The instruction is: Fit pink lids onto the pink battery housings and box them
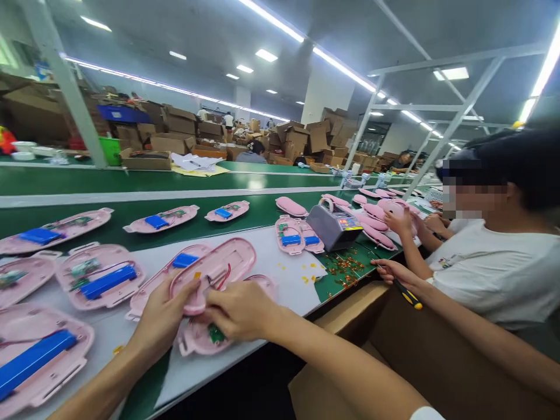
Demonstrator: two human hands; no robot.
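My left hand [161, 318] and my right hand [238, 309] both grip a pink plastic shell half [219, 265], held tilted just above the bench. Red wires show inside it. Under my right hand lies a second pink half [199, 341] with a small green circuit board. Another open half with a blue battery [184, 260] lies right behind the held one. Fingers of both hands are curled round the shell's near end.
More pink halves with blue batteries [107, 281] cover the white mat [284, 280] at left and the green conveyor [131, 181]. A grey device [335, 224] and loose orange screws [345, 271] lie right. A co-worker's hand [396, 274] holds a yellow screwdriver. Cardboard boxes stand beyond.
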